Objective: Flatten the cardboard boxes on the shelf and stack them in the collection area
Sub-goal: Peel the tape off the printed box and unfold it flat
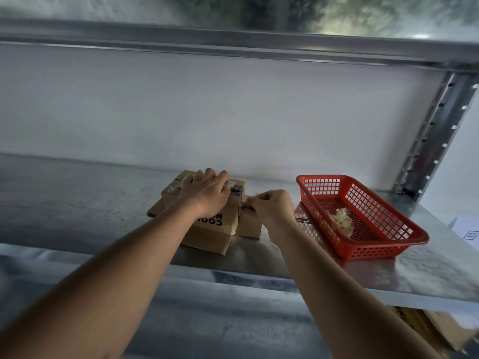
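A small brown cardboard box [223, 225] with black lettering stands on the metal shelf [337, 275], its bottom flaps splayed out on the shelf. My left hand [207, 193] lies flat on the box's taped top, pressing it down. My right hand [269, 206] is at the box's right upper edge, fingers pinched on a strip of clear tape [242, 203] coming off the box.
A red plastic basket [368, 244] sits to the right on the shelf, holding a crumpled wad of tape [342, 222]. A perforated metal upright [438, 136] stands at the right. Brown cardboard [435, 330] shows on the level below, at the lower right.
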The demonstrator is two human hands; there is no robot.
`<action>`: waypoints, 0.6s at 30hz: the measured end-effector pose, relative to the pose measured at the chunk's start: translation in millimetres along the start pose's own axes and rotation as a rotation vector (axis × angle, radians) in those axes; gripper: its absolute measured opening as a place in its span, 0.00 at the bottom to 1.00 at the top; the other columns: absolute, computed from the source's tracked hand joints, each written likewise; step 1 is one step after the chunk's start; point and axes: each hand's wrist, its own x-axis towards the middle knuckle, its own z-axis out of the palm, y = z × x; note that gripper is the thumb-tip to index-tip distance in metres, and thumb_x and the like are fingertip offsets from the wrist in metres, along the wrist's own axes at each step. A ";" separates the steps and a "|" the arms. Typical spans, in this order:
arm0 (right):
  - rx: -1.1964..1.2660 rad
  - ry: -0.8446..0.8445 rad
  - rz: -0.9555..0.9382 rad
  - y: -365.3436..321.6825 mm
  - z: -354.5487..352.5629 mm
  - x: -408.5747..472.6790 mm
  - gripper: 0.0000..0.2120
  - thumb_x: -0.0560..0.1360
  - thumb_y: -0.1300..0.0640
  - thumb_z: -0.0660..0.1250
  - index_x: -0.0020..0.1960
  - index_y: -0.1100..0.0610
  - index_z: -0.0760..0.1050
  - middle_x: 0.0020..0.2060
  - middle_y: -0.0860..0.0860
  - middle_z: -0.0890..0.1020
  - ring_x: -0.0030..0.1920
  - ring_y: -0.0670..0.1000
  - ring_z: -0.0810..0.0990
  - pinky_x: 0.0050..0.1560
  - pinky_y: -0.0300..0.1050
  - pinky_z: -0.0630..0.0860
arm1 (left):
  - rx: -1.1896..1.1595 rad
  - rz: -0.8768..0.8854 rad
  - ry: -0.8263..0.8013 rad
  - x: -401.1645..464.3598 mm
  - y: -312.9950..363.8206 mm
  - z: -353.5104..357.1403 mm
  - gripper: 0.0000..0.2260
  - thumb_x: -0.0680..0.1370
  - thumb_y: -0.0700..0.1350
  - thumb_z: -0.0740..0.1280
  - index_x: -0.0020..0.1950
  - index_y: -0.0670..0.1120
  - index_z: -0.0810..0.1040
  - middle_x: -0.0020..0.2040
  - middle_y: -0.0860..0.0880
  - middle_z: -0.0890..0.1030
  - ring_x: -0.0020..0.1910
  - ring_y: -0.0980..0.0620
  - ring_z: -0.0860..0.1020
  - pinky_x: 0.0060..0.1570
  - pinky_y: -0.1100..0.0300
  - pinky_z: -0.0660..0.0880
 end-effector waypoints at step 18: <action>-0.129 0.241 -0.364 -37.2 -9.3 16.7 0.11 0.75 0.69 0.73 0.40 0.56 0.78 0.34 0.48 0.84 0.35 0.47 0.87 0.38 0.51 0.86 | 0.012 0.009 0.037 -2.5 -1.7 3.9 0.12 0.85 0.56 0.46 0.63 0.56 0.64 0.66 0.46 0.70 0.67 0.40 0.70 0.70 0.39 0.63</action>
